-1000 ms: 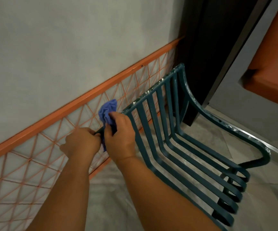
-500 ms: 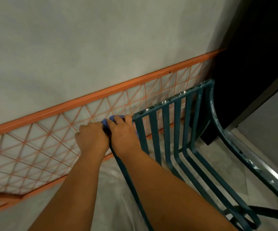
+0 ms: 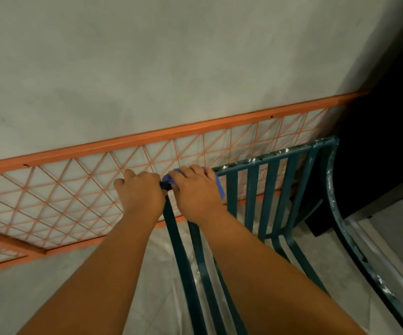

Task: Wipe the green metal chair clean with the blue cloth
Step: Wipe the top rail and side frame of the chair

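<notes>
My right hand (image 3: 196, 194) is curled over the top rail of the green metal chair with flat slats (image 3: 271, 189), near the middle of the frame, pressing the crumpled blue cloth (image 3: 219, 189) down onto the rail's left end; only bits of the cloth peek out, one at my knuckles on the left and a strip hanging past the right edge of my palm. My left hand (image 3: 141, 195) sits just beside it to the left, clenched around the rail's corner where the outermost slat drops away, with a short dark stub of rail showing between my two hands. The chair's backrest runs from the centre toward the upper right, its top rail speckled with white flecks, and its curved armrest (image 3: 340, 228), also chipped and flecked, sweeps down the right edge of the frame. Behind the chair, an orange metal lattice panel (image 3: 79, 189) leans along the pale grey wall (image 3: 171, 68), crossing from the left edge up to the right. A dark door frame (image 3: 384, 153) fills the upper right corner.
</notes>
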A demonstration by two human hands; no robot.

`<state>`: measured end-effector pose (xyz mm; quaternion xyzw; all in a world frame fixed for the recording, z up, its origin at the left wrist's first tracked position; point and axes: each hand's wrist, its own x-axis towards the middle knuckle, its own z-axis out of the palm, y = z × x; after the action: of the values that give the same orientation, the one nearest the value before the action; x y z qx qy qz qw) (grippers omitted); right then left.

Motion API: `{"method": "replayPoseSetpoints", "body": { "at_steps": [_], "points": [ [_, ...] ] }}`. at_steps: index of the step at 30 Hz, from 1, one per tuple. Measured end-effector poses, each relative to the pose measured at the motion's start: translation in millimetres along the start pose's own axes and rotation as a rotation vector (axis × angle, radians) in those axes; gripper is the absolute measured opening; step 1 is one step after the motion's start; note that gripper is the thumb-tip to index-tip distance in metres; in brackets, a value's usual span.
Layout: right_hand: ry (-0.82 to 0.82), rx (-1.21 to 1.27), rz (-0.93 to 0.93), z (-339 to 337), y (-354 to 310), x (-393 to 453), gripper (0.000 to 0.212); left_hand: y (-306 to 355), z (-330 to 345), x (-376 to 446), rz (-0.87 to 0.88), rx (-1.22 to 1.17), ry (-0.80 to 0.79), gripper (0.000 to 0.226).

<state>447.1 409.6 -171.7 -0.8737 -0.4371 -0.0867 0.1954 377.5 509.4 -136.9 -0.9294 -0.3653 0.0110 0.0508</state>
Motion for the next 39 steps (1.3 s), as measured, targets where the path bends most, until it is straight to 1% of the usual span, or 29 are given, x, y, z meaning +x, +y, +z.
{"method": "replayPoseSetpoints", "body": {
  "at_steps": [2,4,7,8,10,11,13,15,16,17,18,19,20,22,24,25,26,27,29,31,33,35,37,39],
  "points": [
    [-0.048,-0.021,-0.011,-1,11,-5,0.036,1,0,-3,-0.009,0.001,0.001,0.017],
    [-0.056,-0.063,0.036,-8,24,-4,0.036,0,2,-5,0.001,-0.006,0.019,0.018],
    [-0.195,-0.125,0.153,-21,28,14,0.028,0,4,-6,0.006,-0.014,0.052,0.019],
    [-0.241,-0.106,0.156,-21,23,21,0.028,0,4,-6,0.002,-0.018,0.054,0.019],
    [-0.269,-0.011,0.071,-13,13,25,0.029,0,5,-7,-0.002,-0.016,0.056,0.019],
    [-0.231,0.061,0.0,-6,11,21,0.032,0,6,-7,-0.004,-0.011,0.062,0.018],
    [-0.116,0.191,-0.112,8,17,7,0.045,-1,9,-9,-0.009,-0.017,0.079,0.019],
    [0.002,0.201,-0.164,17,36,-7,0.057,-1,11,-10,-0.013,-0.04,0.094,0.02],
    [0.031,0.174,-0.163,16,45,-8,0.057,-1,12,-10,-0.01,-0.048,0.098,0.02],
    [0.029,0.131,-0.146,11,50,-7,0.053,-1,11,-10,-0.005,-0.055,0.098,0.02],
    [0.013,0.07,-0.107,2,52,-3,0.043,-1,12,-9,-0.002,-0.062,0.095,0.02],
    [-0.036,0.016,-0.051,-7,49,3,0.029,-1,12,-10,-0.003,-0.067,0.094,0.021],
    [-0.108,-0.004,0.011,-13,43,13,0.023,-1,12,-10,-0.006,-0.07,0.096,0.021],
    [-0.378,-0.027,0.119,-25,26,35,0.022,0,14,-11,-0.014,-0.072,0.108,0.02],
    [-0.593,-0.003,0.14,-24,15,56,0.012,-1,16,-12,-0.015,-0.067,0.114,0.018],
    [-0.668,0.014,0.137,-22,12,65,0.013,-1,17,-12,-0.016,-0.064,0.116,0.017],
    [-0.711,0.022,0.12,-20,11,69,0.016,-1,18,-12,-0.017,-0.062,0.118,0.016],
    [-0.715,0.026,0.089,-17,11,72,0.014,-1,18,-11,-0.02,-0.059,0.119,0.016],
    [-0.634,0.057,0.006,-13,12,69,0.016,0,18,-10,-0.029,-0.054,0.114,0.015],
    [-0.494,0.108,-0.053,-8,19,54,0.02,2,18,-9,-0.039,-0.052,0.108,0.015],
    [-0.341,0.117,-0.17,-1,31,38,0.021,3,17,-9,-0.047,-0.044,0.102,0.015],
    [-0.232,0.153,-0.256,5,47,25,0.022,2,16,-9,-0.049,-0.048,0.094,0.017],
    [-0.165,0.159,-0.282,6,68,16,0.026,1,14,-10,-0.047,-0.054,0.089,0.019],
    [-0.105,0.121,-0.21,2,81,9,0.028,1,14,-10,-0.046,-0.06,0.089,0.02]
  ]
}}
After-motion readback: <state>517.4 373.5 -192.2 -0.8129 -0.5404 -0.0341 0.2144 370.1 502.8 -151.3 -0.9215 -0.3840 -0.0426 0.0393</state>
